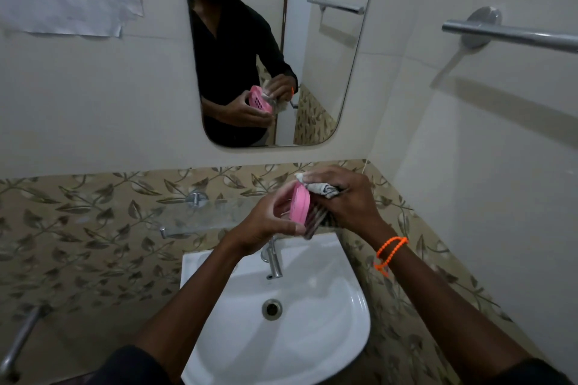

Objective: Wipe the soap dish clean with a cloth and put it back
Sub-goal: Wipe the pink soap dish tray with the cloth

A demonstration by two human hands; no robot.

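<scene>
The pink soap dish (299, 204) is held on its edge above the sink, gripped by my left hand (266, 222) from the left side. Against the dish's right face my right hand (347, 197) presses a bunched grey-and-white striped cloth (319, 189), whose loose end hangs down below the dish. An orange bead bracelet (391, 251) circles my right wrist. The mirror (275, 47) reflects both hands and shows drain holes in the dish.
A white basin (312, 322) with a chrome tap (273, 259) lies directly below my hands. A glass shelf (200, 216) on metal brackets runs along the leaf-patterned tiles at left. A chrome towel bar (513, 34) juts from the right wall.
</scene>
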